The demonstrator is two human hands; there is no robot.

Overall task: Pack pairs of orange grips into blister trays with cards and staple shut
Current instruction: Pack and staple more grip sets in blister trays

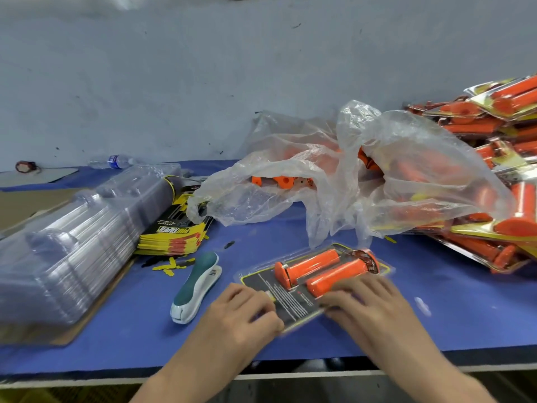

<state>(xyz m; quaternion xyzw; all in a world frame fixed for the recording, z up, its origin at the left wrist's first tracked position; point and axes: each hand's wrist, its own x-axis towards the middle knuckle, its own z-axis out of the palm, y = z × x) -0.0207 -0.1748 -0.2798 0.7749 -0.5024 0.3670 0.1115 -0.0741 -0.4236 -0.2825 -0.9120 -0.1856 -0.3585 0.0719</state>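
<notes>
The blister tray [374,267] lies flat on the blue table [290,231] right in front of me, two orange grips [308,267] side by side on its dark card [290,301]. My left hand [244,312] curls over the near left edge and pinches it. My right hand [369,303], blurred, lies with fingers stretched across the near right end, below the grips. The stapler [197,286] rests just left of my left hand.

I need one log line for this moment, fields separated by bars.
left hand: holds blister tray edge | right hand: rests on tray | grips: two inside tray | stapler: lying left of tray, untouched
</notes>
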